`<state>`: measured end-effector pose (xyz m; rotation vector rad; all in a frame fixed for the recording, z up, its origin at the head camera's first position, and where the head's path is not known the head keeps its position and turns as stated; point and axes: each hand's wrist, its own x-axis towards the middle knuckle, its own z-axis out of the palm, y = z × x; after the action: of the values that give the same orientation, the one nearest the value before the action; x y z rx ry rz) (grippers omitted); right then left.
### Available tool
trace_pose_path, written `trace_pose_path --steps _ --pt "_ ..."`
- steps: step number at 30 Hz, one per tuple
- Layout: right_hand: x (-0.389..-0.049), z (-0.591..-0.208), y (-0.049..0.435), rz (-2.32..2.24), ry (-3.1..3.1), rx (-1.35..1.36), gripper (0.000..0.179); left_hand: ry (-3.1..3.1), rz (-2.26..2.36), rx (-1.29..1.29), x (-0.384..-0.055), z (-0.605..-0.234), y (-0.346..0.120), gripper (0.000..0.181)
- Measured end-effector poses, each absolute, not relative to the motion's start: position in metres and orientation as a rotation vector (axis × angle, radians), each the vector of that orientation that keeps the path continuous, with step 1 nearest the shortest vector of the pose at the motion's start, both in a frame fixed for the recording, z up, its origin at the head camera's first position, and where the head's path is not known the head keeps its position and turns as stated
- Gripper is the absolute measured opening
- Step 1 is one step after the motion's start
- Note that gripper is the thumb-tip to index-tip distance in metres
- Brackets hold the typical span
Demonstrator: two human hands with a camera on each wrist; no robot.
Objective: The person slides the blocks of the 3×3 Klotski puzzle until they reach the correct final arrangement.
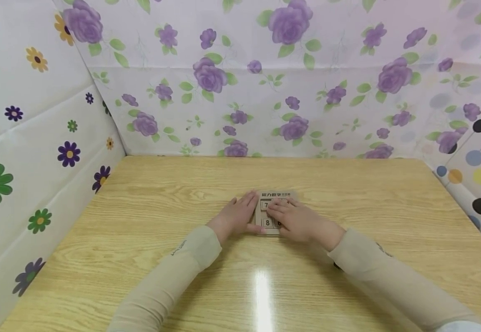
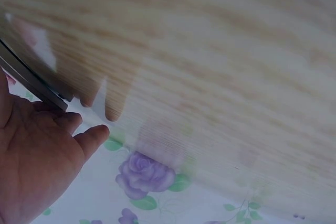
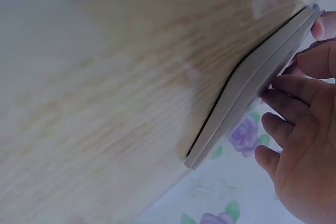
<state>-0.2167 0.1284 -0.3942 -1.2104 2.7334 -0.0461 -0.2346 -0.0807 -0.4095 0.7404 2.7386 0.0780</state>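
Note:
A flat number sliding puzzle [image 1: 271, 194] lies on the wooden table, with dark printing along its far edge. Tiles 7 and 8 show on its left side; other tiles are partly covered by fingers. My left hand [image 1: 237, 216] rests against the left side of the puzzle, fingers extended along that edge and thumb at the near left corner. Fairly straight fingers of my right hand [image 1: 298, 221] lie over the tiles from the right. The right wrist view shows the puzzle's pale side edge [image 3: 247, 85] beside the right hand's fingertips.
The wooden table [image 1: 174, 184] spreads around the puzzle and reflects a bright light near its front. A small dark object [image 1: 337, 266] peeks out beneath the right sleeve. Flower-printed cloth [image 1: 232, 110] stands behind the table, with patterned sheets at both sides.

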Motion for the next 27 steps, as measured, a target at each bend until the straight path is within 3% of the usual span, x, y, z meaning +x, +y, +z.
trace_pose_path --steps 16,27 --pt "-0.203 -0.394 0.133 -0.012 2.73 -1.305 0.055 2.741 0.095 0.746 -0.233 -0.406 -0.081 0.104" --pt "-0.216 -0.395 0.144 -0.108 2.78 -1.231 0.055 2.752 0.092 0.767 -0.232 -0.407 -0.081 0.107"
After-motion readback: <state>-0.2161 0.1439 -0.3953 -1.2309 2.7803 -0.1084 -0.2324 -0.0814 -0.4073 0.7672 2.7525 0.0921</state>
